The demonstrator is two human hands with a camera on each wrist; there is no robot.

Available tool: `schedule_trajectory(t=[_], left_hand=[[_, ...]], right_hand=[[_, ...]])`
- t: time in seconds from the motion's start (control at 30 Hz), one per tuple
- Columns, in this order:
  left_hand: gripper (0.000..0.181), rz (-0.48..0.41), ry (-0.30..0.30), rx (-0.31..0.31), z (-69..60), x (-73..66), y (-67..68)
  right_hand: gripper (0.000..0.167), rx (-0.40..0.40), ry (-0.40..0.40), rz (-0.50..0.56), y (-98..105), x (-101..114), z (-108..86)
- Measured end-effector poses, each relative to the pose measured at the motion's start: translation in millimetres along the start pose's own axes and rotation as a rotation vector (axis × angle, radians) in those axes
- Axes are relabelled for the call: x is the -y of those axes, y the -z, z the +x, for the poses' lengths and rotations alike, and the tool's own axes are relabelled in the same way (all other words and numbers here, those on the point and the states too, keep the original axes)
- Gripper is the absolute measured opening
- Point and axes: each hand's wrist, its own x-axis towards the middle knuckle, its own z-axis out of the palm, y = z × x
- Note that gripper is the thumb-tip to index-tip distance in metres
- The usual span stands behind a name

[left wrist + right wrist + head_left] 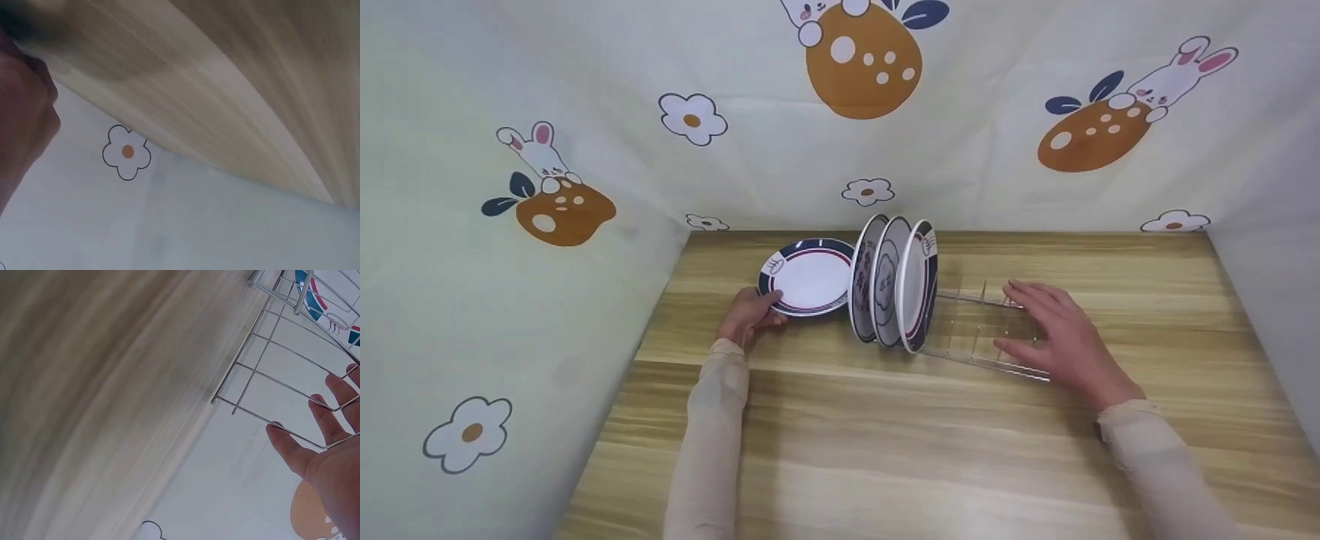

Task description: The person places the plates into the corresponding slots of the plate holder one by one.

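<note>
My left hand (751,315) pinches the near-left rim of a white plate (812,279) with a dark blue border and red ring, thumb on top. This plate is tilted, its right edge close to the leftmost of three upright plates (919,289) standing in a wire dish rack (982,364). In the left wrist view only part of the left hand (25,118) shows at the edge. Over the rack's right end, my right hand (1069,341) spreads its thumb and fingers. The right wrist view shows those fingers (287,444) extended against the thin metal wires.
A wood-grain table (885,450) lies under everything. Behind it and at both sides hangs a pale cloth (765,165) printed with rabbits, orange fruit and flowers. The rack's right part holds bare wire dividers.
</note>
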Motion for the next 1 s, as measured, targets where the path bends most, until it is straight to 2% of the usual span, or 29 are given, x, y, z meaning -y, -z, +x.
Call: schedule_trajectory(t=[0.27,0.37,0.47,0.53,0.6,0.8,0.9,1.0], left_hand=[[0.012,-0.243,0.047,-0.073,-14.2,-5.6,9.2],[0.018,-0.351,0.065,-0.069,-23.4,-8.8,12.8],[0.022,-0.386,0.024,-0.064,-35.0,-16.5,13.6],[0.023,-0.347,-0.046,-0.085,-43.7,-24.1,12.0],[0.024,-0.263,-0.135,-0.143,-53.6,-33.5,8.6],[0.025,0.055,-0.436,-0.398,-86.7,-61.9,-10.1],[0.022,0.088,-0.605,-0.485,-105.7,-74.2,-24.9],[0.019,0.088,-0.806,-0.525,-129.2,-85.4,-44.9]], right_hand=[[0.082,0.002,-0.002,0.007,-3.1,-0.2,-2.2],[0.082,-0.002,0.005,0.005,-3.5,-0.8,-2.5],[0.082,0.000,0.003,0.002,-2.4,-1.4,-2.8],[0.083,0.003,-0.004,0.000,-1.3,-1.6,-2.9],[0.083,0.006,-0.010,0.001,-0.5,-2.0,-2.8],[0.084,0.001,-0.009,0.005,-0.9,-2.9,-2.7],[0.083,-0.001,-0.001,0.003,-2.0,-2.4,-2.6],[0.083,-0.005,0.001,0.007,-2.5,-0.9,-2.1]])
